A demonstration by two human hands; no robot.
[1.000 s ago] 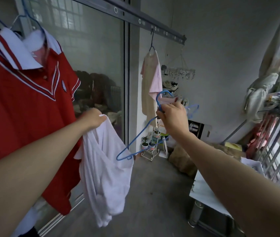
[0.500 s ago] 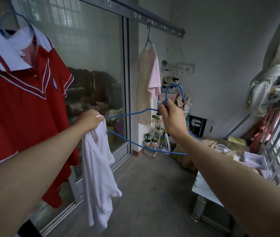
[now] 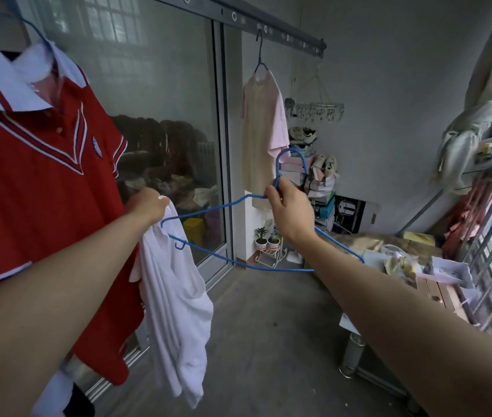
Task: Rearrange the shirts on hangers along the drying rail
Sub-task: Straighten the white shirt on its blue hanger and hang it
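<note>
Risk here is that thin wire snagging or missing the neck hole. Left hand has the white shirt bunched in a closed fist, next to the hung red polo shirt. Right hand pinches the blue wire hanger at its neck, tip overlapping the fabric, well below the drying rail

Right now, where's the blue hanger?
Head view, centre: the right hand grips the blue hanger by its neck, its left end at the white shirt that the left hand holds.
</note>
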